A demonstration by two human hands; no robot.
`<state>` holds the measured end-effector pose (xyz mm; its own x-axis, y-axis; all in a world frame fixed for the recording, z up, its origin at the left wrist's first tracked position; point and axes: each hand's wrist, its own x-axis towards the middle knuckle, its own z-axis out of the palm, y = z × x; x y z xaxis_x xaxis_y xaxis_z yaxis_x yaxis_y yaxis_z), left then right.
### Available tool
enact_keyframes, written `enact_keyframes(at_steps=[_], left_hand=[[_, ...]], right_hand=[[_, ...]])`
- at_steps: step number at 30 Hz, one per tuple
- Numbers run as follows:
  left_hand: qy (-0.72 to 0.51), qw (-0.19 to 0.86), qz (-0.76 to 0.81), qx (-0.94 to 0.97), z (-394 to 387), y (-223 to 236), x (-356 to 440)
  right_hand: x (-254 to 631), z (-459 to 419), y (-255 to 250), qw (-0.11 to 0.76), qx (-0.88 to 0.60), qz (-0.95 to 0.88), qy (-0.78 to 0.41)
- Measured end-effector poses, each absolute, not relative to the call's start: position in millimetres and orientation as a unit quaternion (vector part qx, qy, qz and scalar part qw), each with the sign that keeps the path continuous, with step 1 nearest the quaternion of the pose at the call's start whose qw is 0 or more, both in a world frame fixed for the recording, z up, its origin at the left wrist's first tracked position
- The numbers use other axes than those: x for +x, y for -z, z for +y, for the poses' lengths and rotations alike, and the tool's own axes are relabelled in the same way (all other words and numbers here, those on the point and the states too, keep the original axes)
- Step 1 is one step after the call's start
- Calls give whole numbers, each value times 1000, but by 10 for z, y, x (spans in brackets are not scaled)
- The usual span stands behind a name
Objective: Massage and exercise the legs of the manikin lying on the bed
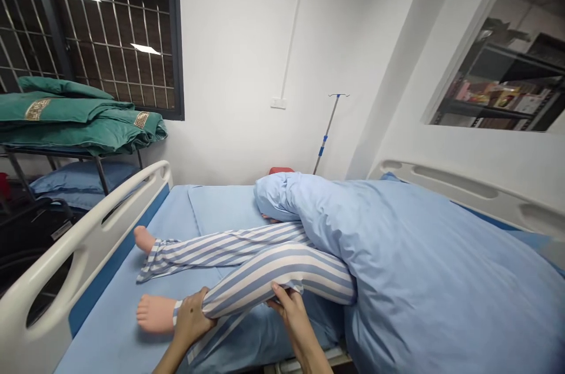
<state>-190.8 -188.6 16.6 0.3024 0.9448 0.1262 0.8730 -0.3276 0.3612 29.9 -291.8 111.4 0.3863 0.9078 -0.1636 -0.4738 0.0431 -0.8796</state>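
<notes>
While the head camera looks down the length of the bed, one speaker asks, "Where are the person's hands?"

"Both reach in from the bottom edge of the view," says the other. "The left hand (189,320) sits on the manikin's near leg (273,271) close to the ankle, and the right hand (289,310) comes up under the same leg, further along."

"And the grip?"

"Closed on the leg in both hands. The left cups it from the foot end, while the right has its fingers (282,296) curled up around the striped trouser cloth. Both wrists are bent, and the forearms rise from below."

"Where does that leg lie?"

"Across the blue bed sheet (115,333), in blue-and-white striped pyjamas, with its bare foot (152,314) on the sheet. The far leg (220,250) lies just beyond it, and a blue duvet (410,268) covers the body above both."

"What stands around the bed?"

"A white side rail (79,239) runs along the left of the view, just beside the feet. Past it, folded green blankets (66,118) sit on a metal rack (53,153) under a barred window (101,33), and an IV pole (329,133) stands against the far wall (233,68)."
</notes>
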Motion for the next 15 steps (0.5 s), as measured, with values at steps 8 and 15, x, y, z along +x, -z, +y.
enact_keyframes(at_steps=[8,15], left_hand=[[-154,49,488,858,-1702,-556,-2353],[-105,-76,448,884,-1595,-1012,-3046]], right_hand=[[197,-2944,-950,697,-415,-185,-555],[-340,-2792,-709,728,-325,-38,-603]])
